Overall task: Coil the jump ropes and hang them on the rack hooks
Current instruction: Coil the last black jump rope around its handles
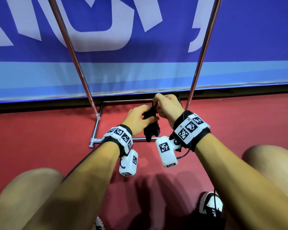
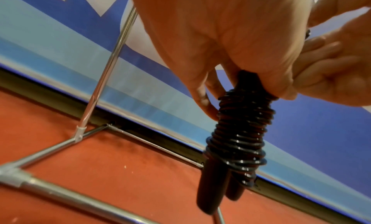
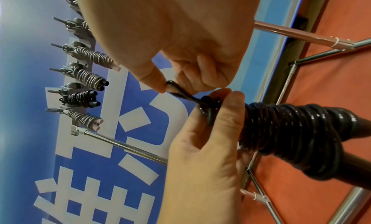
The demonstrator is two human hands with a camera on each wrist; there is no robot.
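1. Gripping the black jump rope bundle (image 1: 151,125) near its top, my left hand (image 1: 137,119) has its fingers curled round the paired handles, above the wound turns.
2. My right hand (image 1: 166,105) pinches a short loop of cord (image 3: 176,88) between thumb and forefinger; the loop stands out from the bundle's upper end.
3. The bundle's long axis runs roughly vertical: the cord end points up toward the hands, and the two rounded handle tips (image 2: 212,194) point down at the red floor (image 1: 40,146).
4. I hold the bundle in the air over the base bars of the metal rack (image 1: 96,128), between its two slanting poles, in front of the blue banner (image 1: 156,72).
5. In the right wrist view, other coiled ropes (image 3: 86,56) hang in a row from the rack hooks (image 3: 60,70).
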